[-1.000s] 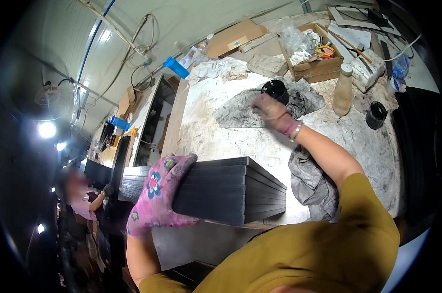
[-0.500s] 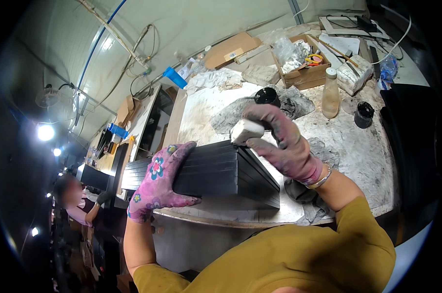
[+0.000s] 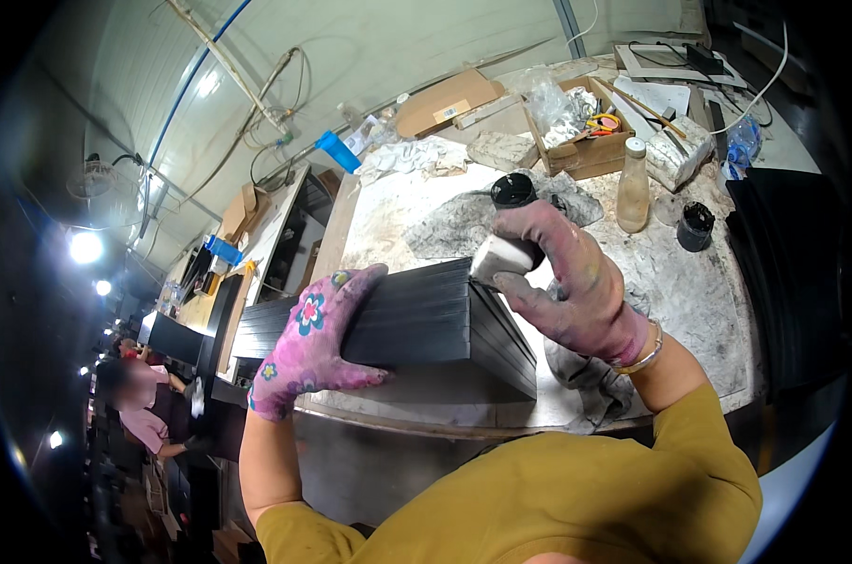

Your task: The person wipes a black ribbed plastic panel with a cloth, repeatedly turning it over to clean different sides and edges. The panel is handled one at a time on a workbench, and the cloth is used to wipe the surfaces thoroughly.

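A stack of flat black boards stands on the near side of the worktable, its long edges facing up and toward me. My left hand, in a pink flowered glove, clasps the stack between thumb and fingers. Near the stack's right corner, my right hand pinches a small white block, perhaps a sponge, in a stained pink glove. The block is at the top edge of the boards; whether it touches them I cannot tell. Behind it, a black cup rests on a smudged grey cloth.
To the right stand a bottle of cloudy liquid and a black-stained jar. A cardboard box holds plastic and scissors. Dark sheets lie at the right edge, a crumpled rag beside the stack. A co-worker is at far left.
My right hand has moved slightly right and nearer with the white block. The left hand keeps its hold on the boards. At far left the co-worker has changed posture.
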`<state>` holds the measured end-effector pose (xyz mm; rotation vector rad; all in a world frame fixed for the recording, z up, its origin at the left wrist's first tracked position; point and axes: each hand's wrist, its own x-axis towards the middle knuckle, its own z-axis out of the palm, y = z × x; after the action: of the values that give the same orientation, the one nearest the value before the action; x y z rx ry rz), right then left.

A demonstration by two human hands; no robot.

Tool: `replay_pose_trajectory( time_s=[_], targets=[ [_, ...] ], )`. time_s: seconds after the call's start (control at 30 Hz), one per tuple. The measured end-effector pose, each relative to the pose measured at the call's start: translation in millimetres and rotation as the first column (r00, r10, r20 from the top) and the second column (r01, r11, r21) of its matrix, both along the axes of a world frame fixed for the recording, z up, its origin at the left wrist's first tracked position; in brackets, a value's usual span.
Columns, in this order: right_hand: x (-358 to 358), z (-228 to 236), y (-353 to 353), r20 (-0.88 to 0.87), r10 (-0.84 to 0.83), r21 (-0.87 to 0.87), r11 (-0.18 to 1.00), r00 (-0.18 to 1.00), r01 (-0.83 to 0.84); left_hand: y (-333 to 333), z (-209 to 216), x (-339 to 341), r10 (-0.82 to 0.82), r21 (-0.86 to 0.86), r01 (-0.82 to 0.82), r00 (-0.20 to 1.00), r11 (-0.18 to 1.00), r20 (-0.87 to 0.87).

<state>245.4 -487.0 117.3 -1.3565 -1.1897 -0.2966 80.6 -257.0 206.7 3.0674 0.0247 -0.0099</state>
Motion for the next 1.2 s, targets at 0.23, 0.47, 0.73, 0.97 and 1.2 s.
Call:
replay_pose_trajectory(
  time_s=[0.23,0.47,0.73,0.97,1.2],
  targets=[
    [-1,-2,-6,-0.246,0.16,-0.067,0.981,0.956,-0.181,3,-2,2,-0.022,-0.022,0.022,1.0,1.0,0.016],
    [-14,-10,6,-0.049,-0.016,-0.06,0.998,0.999,0.013,3,1,7,-0.015,-0.027,0.015,1.0,1.0,0.013],
    [-7,-11,8,-0.218,0.11,0.059,0.993,0.97,-0.099,6,-2,11,-0.068,0.006,0.068,0.996,0.998,0.051],
    [-26,-16,-9,-0.228,0.271,0.001,0.961,0.935,-0.278,7,-4,8,-0.06,-0.03,0.062,0.997,0.998,0.049],
    [-19,-11,-15,-0.072,0.285,0.021,0.959,0.956,-0.284,7,-4,7,-0.069,-0.015,0.07,0.996,0.997,0.052]
  ],
)
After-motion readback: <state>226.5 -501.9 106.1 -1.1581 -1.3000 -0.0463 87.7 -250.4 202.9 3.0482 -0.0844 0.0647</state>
